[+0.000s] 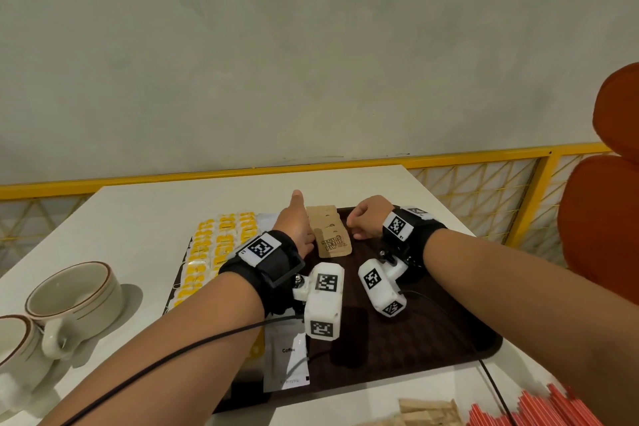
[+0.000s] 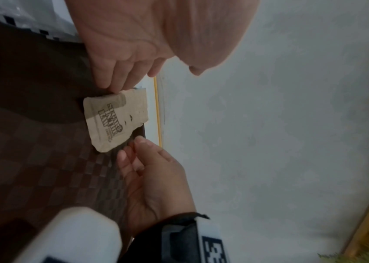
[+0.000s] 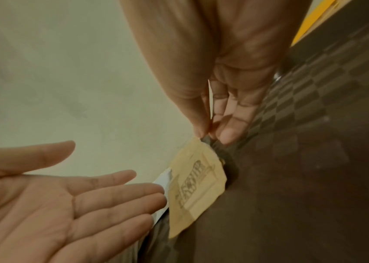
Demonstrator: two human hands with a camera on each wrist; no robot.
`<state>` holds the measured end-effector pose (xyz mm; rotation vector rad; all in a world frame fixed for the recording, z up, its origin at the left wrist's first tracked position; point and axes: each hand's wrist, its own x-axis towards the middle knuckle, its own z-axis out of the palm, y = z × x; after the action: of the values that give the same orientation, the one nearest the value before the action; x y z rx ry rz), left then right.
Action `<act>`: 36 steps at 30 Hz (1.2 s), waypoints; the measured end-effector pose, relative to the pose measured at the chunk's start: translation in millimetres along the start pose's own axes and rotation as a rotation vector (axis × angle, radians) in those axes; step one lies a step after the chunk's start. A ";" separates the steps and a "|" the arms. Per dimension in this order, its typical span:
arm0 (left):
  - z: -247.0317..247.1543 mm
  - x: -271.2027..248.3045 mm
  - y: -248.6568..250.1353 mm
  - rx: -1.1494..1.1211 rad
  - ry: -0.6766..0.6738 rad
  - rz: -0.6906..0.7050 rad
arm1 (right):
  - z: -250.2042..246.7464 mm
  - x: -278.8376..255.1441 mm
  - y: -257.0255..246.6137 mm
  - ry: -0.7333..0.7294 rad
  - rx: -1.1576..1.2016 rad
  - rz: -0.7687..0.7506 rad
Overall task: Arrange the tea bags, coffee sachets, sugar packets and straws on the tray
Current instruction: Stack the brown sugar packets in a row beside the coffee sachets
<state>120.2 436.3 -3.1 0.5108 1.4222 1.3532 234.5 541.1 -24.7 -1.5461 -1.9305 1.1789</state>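
Left hand (image 1: 296, 225) lies flat and relaxed with straight fingers against the 9 o'clock edge of the sugar packets (image 1: 330, 235), holding nothing. Right hand (image 1: 366, 220) sits at their 3 o'clock side, fingers curled, thumb and fingertips closing at the stack's far corner; whether it actually pinches a packet I cannot tell. The packets lie fanned in an overlapping row at 12 o'clock on the tray (image 1: 432, 332). Tea bags (image 1: 214, 249) already fill the 9 o'clock side in rows, and a coffee sachet (image 1: 287, 363) rests at 7 o'clock. Straws (image 1: 539, 408) are off the tray, at 5 o'clock on the table (image 1: 138, 218). By my judgement sugar is being squared up and the straws remain.
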 end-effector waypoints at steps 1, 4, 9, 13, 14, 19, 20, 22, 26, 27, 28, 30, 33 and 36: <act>0.3 1.2 0.1 0.005 -0.005 0.007 | 0.5 0.9 -0.5 0.000 0.035 0.021; 4.2 5.7 1.0 0.043 0.020 0.019 | 3.0 3.5 -1.9 -0.048 0.083 0.031; 7.5 16.4 0.9 0.075 0.071 0.035 | 5.6 6.2 -0.1 -0.078 0.066 0.006; 8.2 17.9 2.4 0.103 0.090 0.075 | 6.8 9.6 -0.1 -0.066 0.044 0.009; 8.3 18.0 2.5 0.115 0.087 0.084 | 7.0 10.3 -0.3 -0.064 0.039 0.018; 8.5 17.7 0.1 0.150 0.086 0.101 | 8.8 6.4 -4.1 -0.060 0.067 0.044; 8.2 18.4 -0.6 0.153 0.094 0.105 | 8.1 5.6 -4.4 -0.062 0.067 0.040; 6.6 18.9 -1.7 0.156 0.107 0.104 | 5.2 3.5 -4.5 -0.066 0.058 0.028; 0.2 15.6 -5.9 0.116 0.049 0.053 | 1.8 4.2 -5.6 -0.044 0.087 0.073; -0.9 12.7 -6.6 0.106 0.035 0.034 | 2.0 1.6 -7.6 -0.049 0.084 0.079; -1.9 9.5 -7.1 0.099 0.030 0.020 | 2.3 2.1 -8.2 -0.051 0.098 0.085; -3.0 4.3 -6.6 0.093 0.046 0.001 | 1.9 3.2 -8.9 -0.065 0.088 0.099; -4.1 -0.6 -6.6 0.090 0.045 -0.016 | -2.8 -2.7 -7.0 -0.181 -0.017 0.104; -2.3 -6.6 -8.9 0.098 0.007 -0.019 | -3.8 -9.8 -4.6 -0.257 -0.057 0.093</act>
<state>123.5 427.3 -9.0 0.5560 1.5010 1.2759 237.6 533.2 -17.0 -1.5952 -2.0877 1.4350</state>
